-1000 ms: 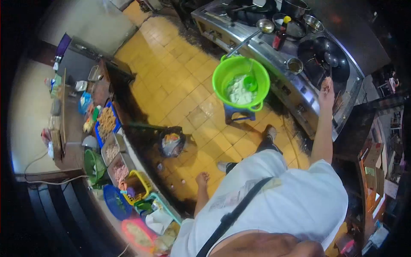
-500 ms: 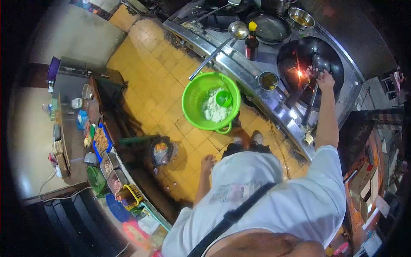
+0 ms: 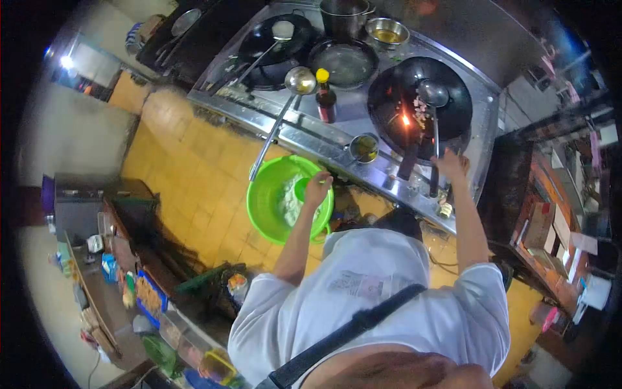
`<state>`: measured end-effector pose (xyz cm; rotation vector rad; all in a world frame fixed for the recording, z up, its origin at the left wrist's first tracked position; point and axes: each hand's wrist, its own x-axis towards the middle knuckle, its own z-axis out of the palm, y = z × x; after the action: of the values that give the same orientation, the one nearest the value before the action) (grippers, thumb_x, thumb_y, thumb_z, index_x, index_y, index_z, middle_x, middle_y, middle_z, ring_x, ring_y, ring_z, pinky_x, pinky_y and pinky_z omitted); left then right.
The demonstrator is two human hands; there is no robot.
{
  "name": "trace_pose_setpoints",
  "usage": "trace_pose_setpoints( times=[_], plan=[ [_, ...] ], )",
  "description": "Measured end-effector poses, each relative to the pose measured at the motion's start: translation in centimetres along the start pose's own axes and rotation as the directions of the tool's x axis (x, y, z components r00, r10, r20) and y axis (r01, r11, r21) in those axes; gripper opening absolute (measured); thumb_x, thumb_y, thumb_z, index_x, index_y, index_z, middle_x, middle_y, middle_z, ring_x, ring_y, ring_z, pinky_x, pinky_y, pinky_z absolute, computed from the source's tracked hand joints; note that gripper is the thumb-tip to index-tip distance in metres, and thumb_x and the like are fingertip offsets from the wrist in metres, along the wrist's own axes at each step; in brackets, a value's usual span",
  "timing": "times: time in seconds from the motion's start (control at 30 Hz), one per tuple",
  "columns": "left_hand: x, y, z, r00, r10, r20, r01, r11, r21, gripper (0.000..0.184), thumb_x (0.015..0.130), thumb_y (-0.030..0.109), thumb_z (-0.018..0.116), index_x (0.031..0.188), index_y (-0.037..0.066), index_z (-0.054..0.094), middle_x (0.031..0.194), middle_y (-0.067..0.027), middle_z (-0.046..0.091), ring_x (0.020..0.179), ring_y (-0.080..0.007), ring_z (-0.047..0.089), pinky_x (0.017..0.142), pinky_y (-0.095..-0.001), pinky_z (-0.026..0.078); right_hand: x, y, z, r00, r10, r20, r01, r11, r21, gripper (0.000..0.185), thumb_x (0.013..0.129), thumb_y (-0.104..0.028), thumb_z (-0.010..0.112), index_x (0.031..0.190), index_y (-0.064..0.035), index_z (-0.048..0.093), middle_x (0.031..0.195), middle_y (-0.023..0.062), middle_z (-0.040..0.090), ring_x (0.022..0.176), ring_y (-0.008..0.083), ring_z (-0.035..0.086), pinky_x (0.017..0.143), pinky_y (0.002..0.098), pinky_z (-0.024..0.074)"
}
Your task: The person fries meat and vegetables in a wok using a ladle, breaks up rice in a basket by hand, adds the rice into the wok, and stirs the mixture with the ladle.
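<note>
Yellow square tiles (image 3: pixel 194 168) cover the floor of a kitchen, between a long stainless-steel stove counter (image 3: pixel 233 107) and a dark-sided tabletop (image 3: pixel 107 279) along the opposite side. A pale wall (image 3: pixel 45 285) stands behind the tabletop; a reddish-brown wooden shelf (image 3: pixel 551 217) borders the stove's far end. A bright white light (image 3: pixel 67 62) glares at upper left.

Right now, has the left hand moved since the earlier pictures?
Yes. The left hand has gone forward, from above the floor to above the green tub.
</note>
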<state>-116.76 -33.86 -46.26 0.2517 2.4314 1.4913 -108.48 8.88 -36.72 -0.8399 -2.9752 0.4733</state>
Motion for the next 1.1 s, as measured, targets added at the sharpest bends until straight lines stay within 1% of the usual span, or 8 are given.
trace_pose_setpoints(
  times=[0.1, 0.17, 0.27, 0.53, 0.6, 0.67, 0.77, 1.1],
  plan=[
    [3.6, 1.7, 0.7, 0.984, 0.151, 0.091, -0.148, 0.988, -0.035, 0.042, 0.079, 0.028, 0.064, 0.109, 0.001, 0.054, 0.093, -0.0105, 0.06, 0.07, -0.0155, 0.061, 0.063, -0.0275, 0.048, -2.2, 1.4, 0.8, 0.933, -0.121, 0.34, 0.081, 0.988, 0.128, 0.024, 0.076, -0.02, 0.059, 0.091, -0.0024, 0.054, 0.068, 0.0081, 0.054, 0.065, 0.0204, 0.058, 0.058, 0.035, 0.0462],
    [4.8, 3.8, 1.3, 0.971, 0.157, 0.182, -0.163, 0.987, 0.014, 0.057, 0.073, 0.031, 0.069, 0.117, 0.002, 0.047, 0.112, -0.0196, 0.053, 0.108, -0.031, 0.05, 0.082, -0.0349, 0.044, -3.6, 1.1, 0.8, 0.873, 0.175, 0.456, -0.472, 0.54, 0.697, 0.02, 0.076, -0.016, 0.056, 0.092, -0.0029, 0.053, 0.066, 0.0067, 0.051, 0.057, 0.0183, 0.055, 0.048, 0.0343, 0.0445],
    [6.4, 6.9, 2.0, 0.924, 0.268, 0.273, -0.34, 0.902, 0.266, 0.076, 0.069, 0.029, 0.073, 0.128, 0.002, 0.033, 0.128, -0.0221, 0.037, 0.118, -0.0343, 0.039, 0.09, -0.0371, 0.041, -6.4, -1.5, -5.5, 0.854, 0.206, 0.477, -0.517, 0.236, 0.823, 0.012, 0.076, -0.009, 0.052, 0.084, -0.0015, 0.051, 0.062, 0.0064, 0.05, 0.057, 0.0175, 0.055, 0.049, 0.0308, 0.0459],
    [10.8, 4.6, 4.0, 0.845, 0.238, 0.479, -0.449, 0.802, 0.395, 0.09, 0.063, 0.02, 0.073, 0.134, 0.0, 0.02, 0.129, -0.0234, 0.037, 0.12, -0.0354, 0.038, 0.099, -0.0377, 0.032, -12.4, 3.2, -12.1, 0.854, 0.07, 0.515, -0.411, 0.697, 0.587, 0.015, 0.075, -0.007, 0.053, 0.089, 0.0003, 0.052, 0.061, 0.0104, 0.053, 0.049, 0.0187, 0.055, 0.046, 0.0308, 0.0437],
    [11.0, 6.3, 3.5, 0.788, 0.086, 0.609, -0.375, 0.852, 0.365, 0.088, 0.066, 0.016, 0.071, 0.134, 0.001, 0.017, 0.13, -0.0232, 0.035, 0.119, -0.036, 0.038, 0.098, -0.041, 0.033, -12.3, 4.6, -9.1, 0.991, -0.122, -0.047, 0.131, 0.945, 0.299, 0.033, 0.073, -0.009, 0.058, 0.104, 0.0006, 0.053, 0.069, 0.0152, 0.057, 0.064, 0.0254, 0.058, 0.06, 0.0365, 0.0447],
    [11.4, 6.0, 3.3, 0.766, 0.211, 0.607, -0.505, 0.782, 0.366, 0.082, 0.068, 0.016, 0.069, 0.133, 0.001, 0.021, 0.127, -0.0232, 0.04, 0.116, -0.0355, 0.041, 0.096, -0.0406, 0.034, -11.0, 4.1, -6.8, 0.997, 0.071, 0.024, -0.074, 0.863, 0.499, 0.041, 0.072, -0.008, 0.058, 0.112, -0.0006, 0.05, 0.074, 0.02, 0.057, 0.07, 0.0347, 0.057, 0.062, 0.0418, 0.044],
    [11.1, 12.8, 3.3, 0.763, -0.171, 0.623, -0.234, 0.826, 0.513, 0.065, 0.076, 0.023, 0.062, 0.126, -0.001, 0.029, 0.117, -0.0225, 0.049, 0.107, -0.0348, 0.049, 0.091, -0.0396, 0.038, -7.6, 5.4, -3.5, 0.983, 0.105, -0.15, -0.074, 0.977, 0.198, 0.049, 0.071, -0.004, 0.057, 0.119, -0.0045, 0.047, 0.078, 0.0221, 0.058, 0.077, 0.039, 0.057, 0.068, 0.0436, 0.0461],
    [16.5, 23.2, 4.8, 0.801, 0.312, 0.511, -0.578, 0.626, 0.523, 0.061, 0.077, 0.028, 0.054, 0.129, 0.006, 0.031, 0.098, -0.0265, 0.057, 0.09, -0.0397, 0.056, 0.078, -0.0462, 0.045, -8.2, 5.9, -10.8, 0.998, 0.037, -0.05, -0.037, 0.999, 0.018, 0.042, 0.08, -0.013, 0.051, 0.122, -0.0079, 0.046, 0.085, 0.0203, 0.059, 0.075, 0.0365, 0.059, 0.064, 0.0442, 0.0481]
  ],
)
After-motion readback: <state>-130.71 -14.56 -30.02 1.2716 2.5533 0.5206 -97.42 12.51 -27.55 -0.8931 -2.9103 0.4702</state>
